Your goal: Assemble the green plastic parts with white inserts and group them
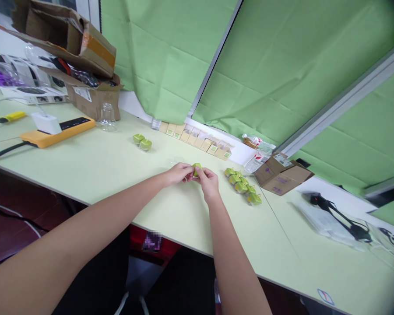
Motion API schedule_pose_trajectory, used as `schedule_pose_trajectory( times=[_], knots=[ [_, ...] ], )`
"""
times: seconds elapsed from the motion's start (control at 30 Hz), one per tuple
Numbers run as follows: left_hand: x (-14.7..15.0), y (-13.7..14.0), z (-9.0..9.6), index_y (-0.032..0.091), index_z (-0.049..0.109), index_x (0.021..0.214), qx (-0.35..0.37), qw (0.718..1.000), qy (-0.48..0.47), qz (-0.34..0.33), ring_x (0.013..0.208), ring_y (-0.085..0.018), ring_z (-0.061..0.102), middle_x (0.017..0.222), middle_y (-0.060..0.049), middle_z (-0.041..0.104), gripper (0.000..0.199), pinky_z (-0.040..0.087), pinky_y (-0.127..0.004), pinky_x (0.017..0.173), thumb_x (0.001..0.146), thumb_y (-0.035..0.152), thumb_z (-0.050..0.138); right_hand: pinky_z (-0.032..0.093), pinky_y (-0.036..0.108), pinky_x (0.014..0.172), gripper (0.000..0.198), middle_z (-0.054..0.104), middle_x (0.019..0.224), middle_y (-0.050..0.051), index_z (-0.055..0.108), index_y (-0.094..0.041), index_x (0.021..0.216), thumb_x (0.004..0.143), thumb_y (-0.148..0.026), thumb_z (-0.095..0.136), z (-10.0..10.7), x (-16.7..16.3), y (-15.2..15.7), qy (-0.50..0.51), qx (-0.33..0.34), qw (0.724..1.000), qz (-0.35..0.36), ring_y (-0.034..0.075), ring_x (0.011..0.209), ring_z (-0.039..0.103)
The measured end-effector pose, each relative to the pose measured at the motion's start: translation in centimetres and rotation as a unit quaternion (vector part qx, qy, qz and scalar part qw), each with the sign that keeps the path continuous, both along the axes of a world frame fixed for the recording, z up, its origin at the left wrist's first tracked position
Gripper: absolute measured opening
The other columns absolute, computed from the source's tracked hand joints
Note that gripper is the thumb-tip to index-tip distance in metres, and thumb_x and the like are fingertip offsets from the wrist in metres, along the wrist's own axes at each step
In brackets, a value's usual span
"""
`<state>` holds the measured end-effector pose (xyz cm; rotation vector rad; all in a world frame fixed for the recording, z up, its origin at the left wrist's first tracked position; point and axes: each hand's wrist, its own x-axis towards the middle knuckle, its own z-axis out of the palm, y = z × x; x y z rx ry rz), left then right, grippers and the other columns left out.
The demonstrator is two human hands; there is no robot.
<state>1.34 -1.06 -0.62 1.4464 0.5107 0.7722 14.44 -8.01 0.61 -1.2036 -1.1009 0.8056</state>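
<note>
Both my hands meet over the middle of the table, around a small green-topped container (197, 166). My right hand (208, 180) pinches it between thumb and fingers. My left hand (180, 173) is closed at its left side, with the fingertips partly hidden. A faint clear plastic piece (177, 161) lies just behind my left hand. To the right sits a cluster of several similar green-topped containers (241, 187), some with yellow loops on top. Two more green-topped containers (145, 145) stand apart to the left, beyond my left hand.
A row of small tan boxes (197, 139) lines the back edge. On the left are an orange power strip (62, 131), a clear plastic cup (107, 117) and cardboard boxes (92, 98). Plastic bottles (254, 162), an open carton (282, 174) and a black headset-like device (341, 218) lie right.
</note>
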Motion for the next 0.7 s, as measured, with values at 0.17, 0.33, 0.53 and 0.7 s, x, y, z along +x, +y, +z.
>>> schedule_pose_trajectory(
  times=[0.17,0.33,0.53,0.7],
  knots=[
    [-0.2,-0.3,0.2,0.015,0.054,0.061,-0.004,1.000,0.017,0.002,0.053,-0.010,0.051,0.060,0.000,0.054,0.029,0.038,-0.024,0.053,0.085,0.033,0.053,0.055,0.031,0.065,0.043,0.067,0.071,0.003,0.070,-0.017,0.071,0.070,-0.060,0.073,0.2,0.1,-0.2,-0.031,-0.014,0.999,0.008,0.016,0.065,0.062],
    [-0.5,-0.5,0.5,0.015,0.052,0.058,-0.020,0.999,0.029,0.000,0.051,-0.010,0.049,0.057,-0.001,0.055,0.027,0.038,-0.024,0.054,0.084,0.022,0.050,0.051,0.035,0.072,0.044,0.070,0.082,0.007,0.071,-0.018,0.077,0.084,-0.059,0.055,0.1,1.7,-0.6,-0.254,0.010,0.956,-0.144,0.023,0.080,0.064],
    [-0.4,-0.3,0.1,0.016,0.050,0.056,-0.032,0.999,0.023,0.009,0.049,-0.010,0.048,0.055,-0.001,0.054,0.029,0.039,-0.025,0.055,0.085,0.020,0.050,0.043,0.041,0.094,0.038,0.066,0.117,0.015,0.066,-0.019,0.116,0.079,-0.025,0.058,-1.6,3.2,-0.5,-0.491,-0.078,0.862,-0.101,0.030,0.108,0.058],
    [-0.4,0.0,-0.1,0.016,0.049,0.056,-0.031,0.999,0.030,0.024,0.047,-0.009,0.048,0.053,-0.001,0.053,0.029,0.038,-0.024,0.052,0.085,0.018,0.048,0.046,0.036,0.084,0.033,0.069,0.100,0.009,0.065,-0.022,0.112,0.082,-0.033,0.056,-2.0,2.9,0.2,-0.417,-0.076,0.897,-0.126,0.025,0.091,0.062]
  ],
)
